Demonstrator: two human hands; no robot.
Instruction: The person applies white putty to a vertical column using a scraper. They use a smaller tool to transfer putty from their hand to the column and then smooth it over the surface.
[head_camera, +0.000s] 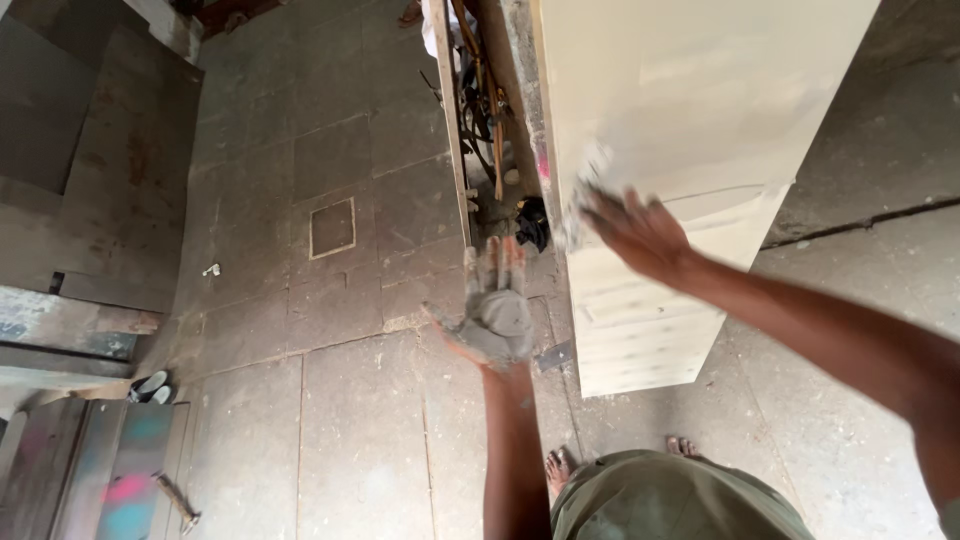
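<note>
A tall cream-coloured panel (690, 110) stands upright in front of me. My right hand (632, 232) reaches up to its face and presses a small pale rag or pad (583, 190) against it, blurred by motion. My left hand (492, 305) is held palm up below and to the left, fingers spread, with a lump of grey putty-like paste (503, 322) resting in the palm. My bare feet (560, 468) show on the floor below.
A concrete slab floor (330, 400) spreads to the left. Behind the panel's left edge, a narrow gap holds tools and wires (485, 110). A hammer (178, 503) lies at the lower left beside painted boards (95, 470), and sandals (150, 386) sit nearby.
</note>
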